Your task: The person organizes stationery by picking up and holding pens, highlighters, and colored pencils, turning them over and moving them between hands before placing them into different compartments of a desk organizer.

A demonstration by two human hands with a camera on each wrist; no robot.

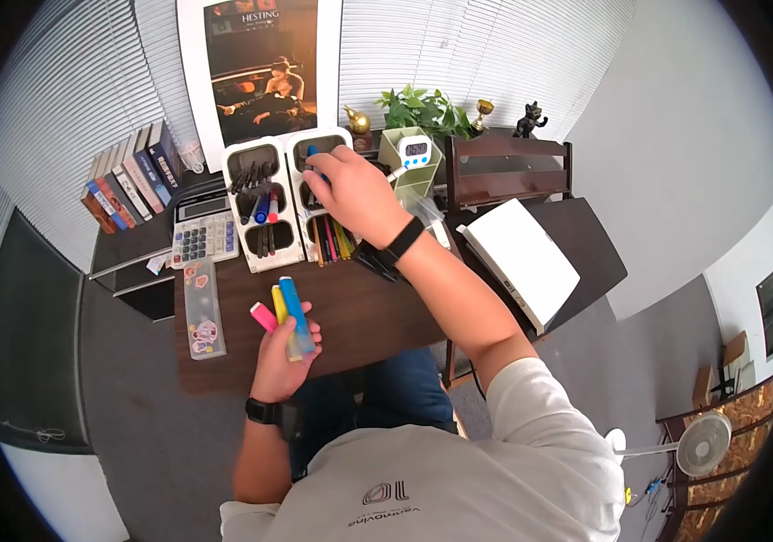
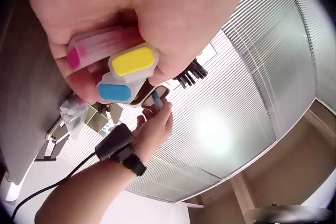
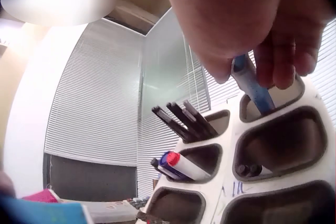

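My left hand [image 1: 280, 366] grips three chunky highlighters low over the desk's front edge: a pink one [image 1: 263, 316], a yellow one [image 1: 279, 301] and a blue one [image 1: 292, 307]. They fan out upward from between thumb and fingers. My right hand [image 1: 359, 194] reaches over the white desk organizer [image 3: 226, 174]. Between its thumb and fingers it pinches another blue highlighter [image 3: 256, 91], whose lower end dips into the far right compartment. Other compartments hold black pens [image 3: 186, 120], red- and blue-capped markers [image 3: 184, 166] and colored pencils [image 1: 332, 242].
Left of the organizer lie a calculator [image 1: 206, 239] and a clear pencil case [image 1: 203, 312] with stickers. Books [image 1: 129, 181] stand farther left. On the right are a green holder with a digital timer [image 1: 414, 151] and a white box-like device [image 1: 522, 262].
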